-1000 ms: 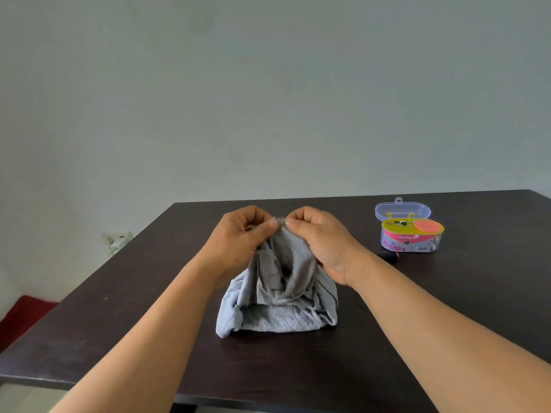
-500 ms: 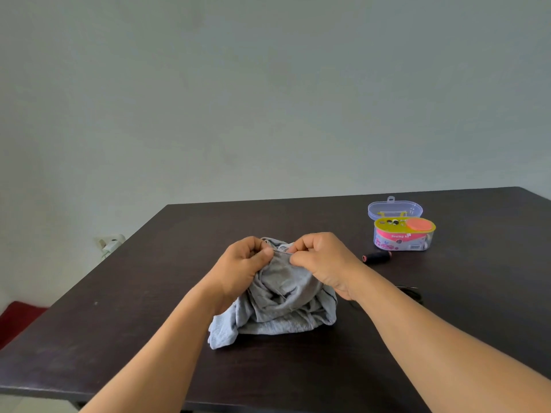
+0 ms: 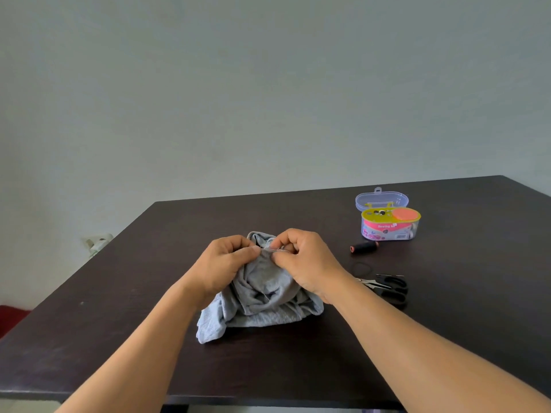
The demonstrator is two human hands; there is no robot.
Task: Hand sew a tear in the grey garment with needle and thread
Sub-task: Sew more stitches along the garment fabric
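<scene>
The grey garment [image 3: 262,296] lies bunched on the dark table [image 3: 125,323], its upper edge lifted between my hands. My left hand [image 3: 222,265] pinches the fabric at its top left with thumb and fingers. My right hand [image 3: 301,260] pinches the same edge just to the right, thumb and forefinger closed on the cloth, where a thin light line that looks like a needle [image 3: 275,249] shows. Thread is too fine to make out.
A dark thread spool [image 3: 363,247] lies right of my hands. Black-handled scissors [image 3: 387,286] rest beside my right wrist. An open sewing kit box [image 3: 389,225] with its clear lid [image 3: 381,201] stands at the back right. A wall socket [image 3: 100,242] sits beyond the table's left edge.
Both hands have lowered the pinched garment edge toward the table. The view tipped down, so the spool and scissors came into sight.
</scene>
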